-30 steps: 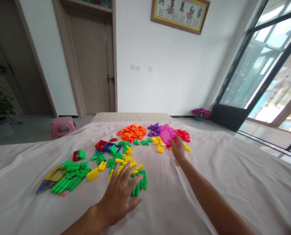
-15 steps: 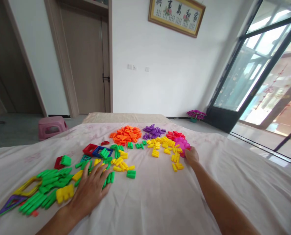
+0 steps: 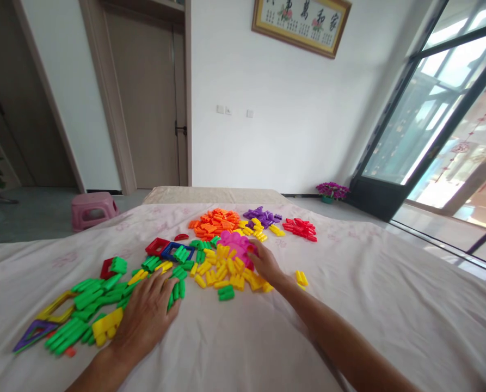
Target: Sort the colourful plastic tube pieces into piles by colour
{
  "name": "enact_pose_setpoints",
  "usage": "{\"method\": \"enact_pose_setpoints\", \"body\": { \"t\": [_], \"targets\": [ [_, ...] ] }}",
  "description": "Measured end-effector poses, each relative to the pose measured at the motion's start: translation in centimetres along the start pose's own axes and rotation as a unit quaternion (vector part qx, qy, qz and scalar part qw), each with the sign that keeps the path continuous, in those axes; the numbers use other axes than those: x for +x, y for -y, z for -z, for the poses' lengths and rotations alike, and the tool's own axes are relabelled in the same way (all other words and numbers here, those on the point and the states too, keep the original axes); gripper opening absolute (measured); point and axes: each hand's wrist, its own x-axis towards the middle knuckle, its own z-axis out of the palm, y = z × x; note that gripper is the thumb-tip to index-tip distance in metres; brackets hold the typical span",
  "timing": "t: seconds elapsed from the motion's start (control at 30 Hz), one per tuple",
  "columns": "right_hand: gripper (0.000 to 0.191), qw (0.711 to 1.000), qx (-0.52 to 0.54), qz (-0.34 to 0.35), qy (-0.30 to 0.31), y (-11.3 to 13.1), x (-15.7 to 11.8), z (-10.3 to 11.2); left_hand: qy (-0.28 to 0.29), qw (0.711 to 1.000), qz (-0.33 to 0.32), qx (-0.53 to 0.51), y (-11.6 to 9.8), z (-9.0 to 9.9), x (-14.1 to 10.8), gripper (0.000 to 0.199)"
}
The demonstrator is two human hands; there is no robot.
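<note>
My left hand (image 3: 151, 313) lies palm down on green plastic building blocks (image 3: 93, 296), its fingers stretched out and a little apart. Some blocks show past its fingertips; what is under the palm is hidden. Closed on the edge of a pink scalloped plastic piece, like a flower-shaped dish (image 3: 232, 242), my right hand (image 3: 265, 264) is near the middle of the table. Yellow blocks (image 3: 222, 267) are bunched against the near side of the pink piece, and some touch green blocks at the left. A larger yellow block (image 3: 107, 325) sits beside my left wrist.
Farther back are piles of orange blocks (image 3: 214, 223), purple blocks (image 3: 261, 216) and red blocks (image 3: 300, 228). Red and blue square frames (image 3: 177, 251) lie left of centre. Two yellow pieces (image 3: 302, 278) lie right of my right wrist. A pink stool (image 3: 93, 211) stands beyond the cloth-covered table (image 3: 243, 348).
My right hand has swept the pink piece leftward from beside the red pile to the centre. Most scattered yellow blocks have shifted left into a bunch. My left hand has barely moved.
</note>
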Motion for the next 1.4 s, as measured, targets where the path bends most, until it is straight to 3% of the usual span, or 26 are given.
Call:
{"method": "enact_pose_setpoints", "body": {
  "t": [0.1, 0.27, 0.37, 0.5, 0.63, 0.83, 0.93, 1.07, 1.13, 1.2, 1.27, 1.4],
  "targets": [
    [0.043, 0.997, -0.003, -0.025, -0.072, -0.6, 1.9, 1.7, -0.01, 1.0, 0.004, -0.007, 0.1, -0.2, 0.0, 0.037],
    [0.046, 0.946, -0.116, -0.227, -0.202, -6.0, 5.5, 7.9, -0.016, 1.0, -0.008, -0.003, 0.1, -0.5, 0.0, 0.042],
    [0.048, 0.911, -0.143, -0.324, -0.21, -8.9, 5.9, 10.3, -0.015, 1.0, -0.006, -0.001, 0.1, -0.6, 0.0, 0.04],
    [0.047, 0.893, -0.155, -0.382, -0.181, -10.4, 5.9, 10.7, -0.012, 1.0, -0.006, 0.007, 0.0, -0.7, 0.0, 0.038],
    [0.047, 0.91, -0.162, -0.351, -0.148, -9.4, 6.8, 8.7, -0.012, 1.0, -0.007, 0.01, 0.0, -0.8, 0.1, 0.037],
    [0.045, 0.943, -0.203, -0.249, -0.082, -5.1, 7.1, 5.5, -0.003, 1.0, -0.002, 0.015, -0.2, -0.5, 0.1, 0.037],
    [0.044, 0.961, -0.194, -0.193, -0.045, -2.6, 5.7, 4.0, 0.005, 1.0, 0.003, 0.017, -0.3, -0.3, 0.2, 0.037],
    [0.045, 0.994, -0.103, -0.028, 0.007, 0.4, 2.5, 1.7, 0.0, 1.0, 0.007, 0.017, -0.3, -0.1, 0.2, 0.035],
    [0.044, 0.997, -0.078, 0.003, 0.002, 1.2, 0.9, 1.7, -0.004, 1.0, 0.014, 0.017, -0.2, 0.0, 0.1, 0.034],
    [0.045, 0.994, -0.099, -0.031, -0.032, 1.1, -0.4, 3.2, -0.004, 1.0, 0.023, 0.015, -0.1, 0.0, 0.0, 0.033],
    [0.047, 0.982, -0.135, -0.1, -0.086, -0.1, -1.6, 6.3, -0.002, 0.999, 0.029, 0.015, 0.2, 0.1, -0.2, 0.032],
    [0.051, 0.922, -0.172, -0.272, -0.216, -5.0, -4.7, 13.8, 0.003, 1.0, 0.016, 0.023, 0.9, 0.3, -0.6, 0.031]
  ]
}}
